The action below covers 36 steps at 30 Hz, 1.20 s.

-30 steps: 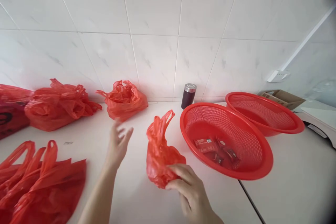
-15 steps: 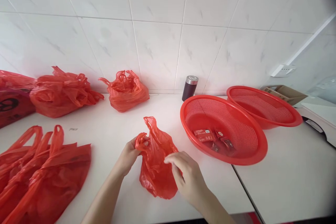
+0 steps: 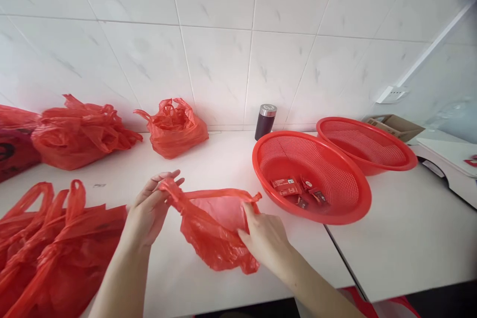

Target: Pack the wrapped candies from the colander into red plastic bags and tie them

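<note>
A thin red plastic bag hangs between my two hands above the white table, its mouth spread wide. My left hand grips the bag's handle on the left side, with some fingertips raised past the plastic. On the opposite side of the mouth, my right hand is closed on the rim, thumb and fingers around the plastic. Just right of that hand is a red mesh basket with several small red packets in its bottom.
More red bags lie at the front left. Filled red bags stand along the tiled wall. A dark cup, a second red basket, a cardboard box and a white device are toward the back right.
My left hand has moved left and up, and my right hand now grips the bag's rim. The crumpled bag has been stretched open sideways between them. The view has shifted slightly.
</note>
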Available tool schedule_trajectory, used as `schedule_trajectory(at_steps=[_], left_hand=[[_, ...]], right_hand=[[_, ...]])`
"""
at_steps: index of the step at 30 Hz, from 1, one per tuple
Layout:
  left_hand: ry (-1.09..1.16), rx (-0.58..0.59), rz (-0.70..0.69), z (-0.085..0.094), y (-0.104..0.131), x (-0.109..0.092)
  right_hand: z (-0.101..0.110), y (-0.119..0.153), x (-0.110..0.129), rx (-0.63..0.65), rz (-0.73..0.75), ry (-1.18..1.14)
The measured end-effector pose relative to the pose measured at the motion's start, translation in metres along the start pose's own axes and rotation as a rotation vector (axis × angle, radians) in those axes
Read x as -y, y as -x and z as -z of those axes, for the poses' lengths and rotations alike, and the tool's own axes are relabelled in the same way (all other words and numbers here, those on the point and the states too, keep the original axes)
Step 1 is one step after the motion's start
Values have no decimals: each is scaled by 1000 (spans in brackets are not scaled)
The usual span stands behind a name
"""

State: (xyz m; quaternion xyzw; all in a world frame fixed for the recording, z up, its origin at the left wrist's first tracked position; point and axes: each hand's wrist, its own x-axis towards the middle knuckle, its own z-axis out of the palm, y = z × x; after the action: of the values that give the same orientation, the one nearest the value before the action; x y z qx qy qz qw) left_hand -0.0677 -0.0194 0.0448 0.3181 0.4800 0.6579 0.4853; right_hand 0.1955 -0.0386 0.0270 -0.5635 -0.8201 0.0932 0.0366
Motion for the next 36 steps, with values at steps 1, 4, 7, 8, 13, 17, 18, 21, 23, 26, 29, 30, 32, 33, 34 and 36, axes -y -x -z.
schedule_trajectory(at_steps=[1,4,7,8,13,17,18,21,23,26,29,30,32,33,34,36], left_hand=[[16,-15,-67,-7,8,-3],[-118,-138,-492,-36,43,-7],[-602,-179,-840,-66,73,9],[-769,-154,-824,-73,77,20],[-1121,-6,-271,-72,59,79],[-1225,202,-13,-43,40,89],[-1244,209,11,-37,37,87],[-1323,145,65,-30,35,82],[-1380,106,91,-30,34,84],[-1401,104,91,-29,30,91],[-1324,147,85,-22,25,90],[-1278,168,85,-18,24,87],[-1165,228,82,-12,23,77],[-1069,264,75,-10,23,71],[-952,297,64,-9,24,64],[-715,336,27,-9,28,51]], right_hand=[[-2,-1,0,14,-33,-8],[-12,-3,2,32,-100,-47],[-23,-3,8,3,-107,-87],[-26,-2,11,-9,-93,-100],[-35,10,16,-37,3,-135],[-37,17,8,-17,4,-145],[-37,18,6,-16,-1,-151],[-37,17,3,-3,-16,-159],[-37,16,2,21,-32,-144],[-35,16,-6,36,-65,-128],[-31,22,-22,43,-99,-119],[-28,25,-27,46,-111,-112],[-21,34,-36,44,-126,-101],[-16,39,-38,36,-129,-101],[-10,44,-39,22,-125,-109],[5,50,-35,-40,-89,-167]])
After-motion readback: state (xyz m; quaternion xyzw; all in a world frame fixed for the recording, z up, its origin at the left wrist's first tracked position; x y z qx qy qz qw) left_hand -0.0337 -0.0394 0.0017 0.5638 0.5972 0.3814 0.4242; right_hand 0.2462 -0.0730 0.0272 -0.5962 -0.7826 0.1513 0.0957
